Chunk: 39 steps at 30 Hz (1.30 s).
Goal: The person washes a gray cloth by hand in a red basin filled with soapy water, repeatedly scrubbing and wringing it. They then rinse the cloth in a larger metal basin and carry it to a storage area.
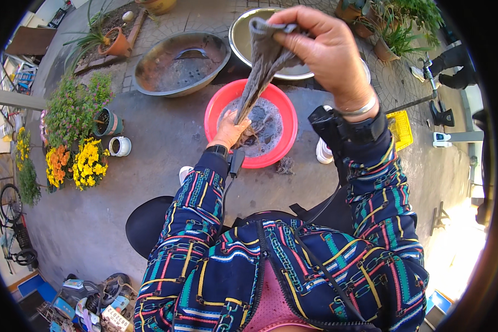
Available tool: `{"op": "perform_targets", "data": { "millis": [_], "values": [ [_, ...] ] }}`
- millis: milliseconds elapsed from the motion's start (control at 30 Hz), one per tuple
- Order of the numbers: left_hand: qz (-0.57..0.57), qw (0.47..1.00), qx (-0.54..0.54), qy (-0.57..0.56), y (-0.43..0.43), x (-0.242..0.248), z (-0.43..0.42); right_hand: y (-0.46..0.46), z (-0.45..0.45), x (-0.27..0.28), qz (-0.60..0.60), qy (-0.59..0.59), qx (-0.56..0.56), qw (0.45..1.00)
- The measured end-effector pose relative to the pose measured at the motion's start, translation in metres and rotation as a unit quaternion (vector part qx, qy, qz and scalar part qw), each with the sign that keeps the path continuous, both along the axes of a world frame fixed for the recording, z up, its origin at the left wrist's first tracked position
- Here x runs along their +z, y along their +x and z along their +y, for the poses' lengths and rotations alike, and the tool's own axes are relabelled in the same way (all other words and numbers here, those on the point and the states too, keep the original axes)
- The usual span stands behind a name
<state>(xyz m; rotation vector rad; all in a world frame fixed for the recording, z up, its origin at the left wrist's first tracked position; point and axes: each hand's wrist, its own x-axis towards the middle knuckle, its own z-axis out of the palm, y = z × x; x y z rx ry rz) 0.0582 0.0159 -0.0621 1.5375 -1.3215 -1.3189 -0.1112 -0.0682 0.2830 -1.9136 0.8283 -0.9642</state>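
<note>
A wet grey-brown cloth (259, 68) is stretched upward out of a red plastic basin (289, 124). My right hand (325, 54) is raised high and pinches the cloth's upper end between thumb and fingers. Lower down, my left hand (231, 129) grips the cloth's lower part over the left side of the basin. Dark, sudsy water (274, 120) fills the basin, and the cloth's bottom end hangs at it. On the ground just below the basin's rim lies a grey scouring-pad-like clump (285, 165).
Beyond the basin stand a large worn metal basin (157, 79) and a shiny metal basin (242, 45). A yellow plastic basket (400, 129) and a standing tap (428, 68) are at the right. Potted flowers (90, 164) stand at the left. A white shoe (323, 151) shows near my right sleeve.
</note>
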Motion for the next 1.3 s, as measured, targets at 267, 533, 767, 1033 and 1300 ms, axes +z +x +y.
{"op": "perform_targets", "data": {
  "millis": [267,533,767,1033,1300],
  "values": [
    [0.065,0.994,0.076,0.038,0.011,0.024,-0.008,-0.046,-0.023,0.0,-0.229,0.002,-0.076,0.97],
    [0.272,0.952,0.14,0.003,0.005,0.111,-0.014,-0.1,-0.047,-0.207,-0.043,0.198,-0.171,0.964],
    [0.404,0.911,0.075,-0.041,-0.023,0.164,-0.021,-0.065,0.004,-0.321,0.268,0.099,0.026,0.958],
    [0.504,0.856,0.092,-0.066,-0.026,0.179,-0.013,-0.04,0.037,-0.333,-0.011,0.43,-0.031,0.902],
    [0.292,0.924,0.244,0.047,0.006,0.115,0.019,-0.054,0.05,-0.358,-0.21,0.517,-0.177,0.811]
  ]
}}
